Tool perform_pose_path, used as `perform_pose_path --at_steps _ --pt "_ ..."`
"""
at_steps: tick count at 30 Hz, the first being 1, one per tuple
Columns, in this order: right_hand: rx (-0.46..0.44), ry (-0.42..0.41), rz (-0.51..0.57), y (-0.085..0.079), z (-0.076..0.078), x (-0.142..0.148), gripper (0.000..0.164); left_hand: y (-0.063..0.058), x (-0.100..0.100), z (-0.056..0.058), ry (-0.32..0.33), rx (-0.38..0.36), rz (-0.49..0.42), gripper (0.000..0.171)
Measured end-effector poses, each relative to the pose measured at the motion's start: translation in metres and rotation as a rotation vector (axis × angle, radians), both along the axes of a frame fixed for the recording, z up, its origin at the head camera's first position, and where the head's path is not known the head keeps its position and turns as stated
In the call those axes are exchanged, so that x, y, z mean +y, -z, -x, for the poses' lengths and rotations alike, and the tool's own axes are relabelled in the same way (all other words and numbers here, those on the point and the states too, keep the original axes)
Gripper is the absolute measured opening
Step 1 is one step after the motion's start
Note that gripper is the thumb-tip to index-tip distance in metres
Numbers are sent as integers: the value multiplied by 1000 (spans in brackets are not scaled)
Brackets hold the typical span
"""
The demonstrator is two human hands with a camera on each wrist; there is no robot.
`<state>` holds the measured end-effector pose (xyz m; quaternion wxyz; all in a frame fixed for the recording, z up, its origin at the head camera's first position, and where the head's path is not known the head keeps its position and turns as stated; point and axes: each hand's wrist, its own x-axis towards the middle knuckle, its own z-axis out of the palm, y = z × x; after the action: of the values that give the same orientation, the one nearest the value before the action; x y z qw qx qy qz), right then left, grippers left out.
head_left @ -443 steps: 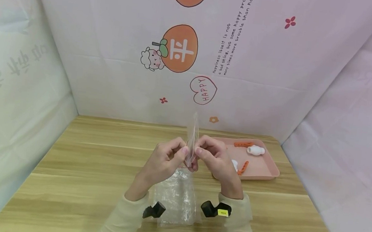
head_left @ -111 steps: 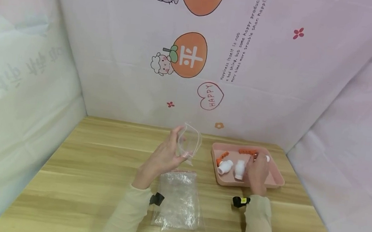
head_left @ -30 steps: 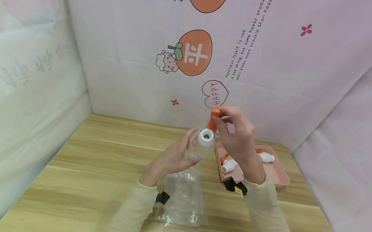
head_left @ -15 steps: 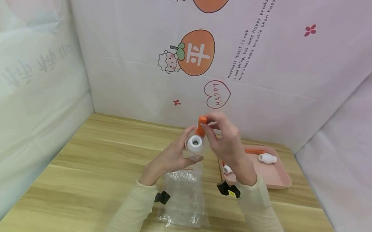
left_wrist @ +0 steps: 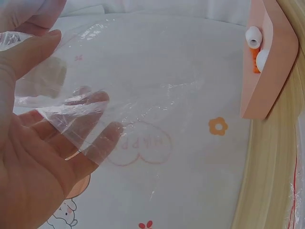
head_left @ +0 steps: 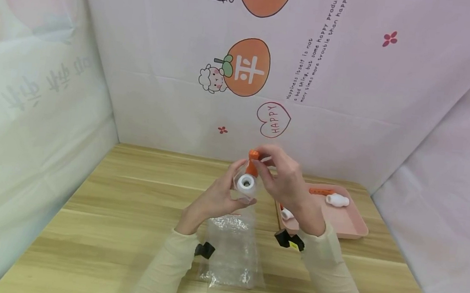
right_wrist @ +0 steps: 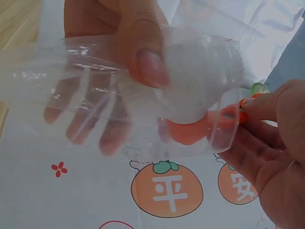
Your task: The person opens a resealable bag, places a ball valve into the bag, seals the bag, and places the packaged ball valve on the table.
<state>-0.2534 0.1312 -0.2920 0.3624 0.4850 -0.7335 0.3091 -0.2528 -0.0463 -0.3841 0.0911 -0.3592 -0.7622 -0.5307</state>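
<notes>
**Feeding a white ball valve into a clear plastic bag**

Reference point: the pink tray (head_left: 339,226), on the wooden table (head_left: 116,229).

Left hand (head_left: 218,196): to the left of the tray, raised above the table. It grips the bag (right_wrist: 138,107) between thumb and fingers, thumb on one face, fingers spread behind the other.

Right hand (head_left: 285,176): between the bag and the tray, partly over the tray's left end. Thumb and fingers pinch the end of the valve's orange handle (head_left: 251,169).

Ball valve (head_left: 247,184): left of the tray, off the table. The right wrist view shows its body behind the film, with the pinched handle end at the bag's edge. One bore faces the head camera.

Stock: a second valve (head_left: 337,200) lies in the tray's right half. Another (head_left: 287,214), mostly hidden by the right arm, sits at the left end. A stack of clear bags (head_left: 232,259) lies left of the tray, nearer the person.

Assessment: insertion appears under way, incomplete. The next move seems to call for lowering the handle past the bag's mouth, then letting go, with the left grip kept firm. Snagging the handle on the film is the likely fault.
</notes>
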Motion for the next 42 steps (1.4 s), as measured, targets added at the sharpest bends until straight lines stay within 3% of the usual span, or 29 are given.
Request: perform_pose_path --at_steps 5,10,13,20,26,42 --pt "-28 5 -31 4 1 -2 36 -1 0 0 12 -13 -24 98" --pt "-45 -4 -64 2 0 -2 36 -3 0 -2 16 19 -25 99" --pt "-61 -8 -84 2 0 -2 36 -3 0 -2 42 34 -40 99" --pt "-93 -14 -108 -1 -2 0 32 -6 1 -4 118 -17 -121 101" --pt "-128 -14 -135 -2 -3 0 30 -8 2 -7 121 -58 -142 100" --pt "-169 -34 -199 -5 -8 2 25 -7 6 -10 113 -63 -118 93"
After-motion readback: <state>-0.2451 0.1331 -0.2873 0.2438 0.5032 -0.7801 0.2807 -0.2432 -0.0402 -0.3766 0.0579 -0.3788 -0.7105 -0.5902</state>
